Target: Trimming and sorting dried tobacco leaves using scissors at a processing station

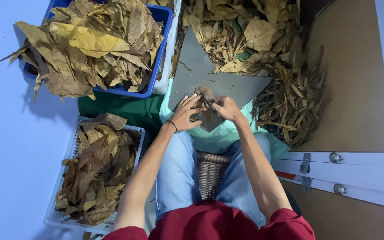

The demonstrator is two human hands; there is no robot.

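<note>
A small brown dried leaf point(205, 95) lies on a grey board point(214, 82) that rests over my knees. My left hand point(185, 113) presses flat on the leaf with fingers spread; a dark band circles its wrist. My right hand point(227, 108) pinches the leaf's thin dark stem, fingers closed on it. Both hands meet at the board's near corner.
A blue crate point(158, 49) heaped with large dried leaves stands at the far left. A white basket point(74, 146) of leaves sits beside my left leg. A loose leaf pile point(245, 31) and stripped stems point(290, 102) lie to the right. A woven stool point(210, 171) shows between my legs.
</note>
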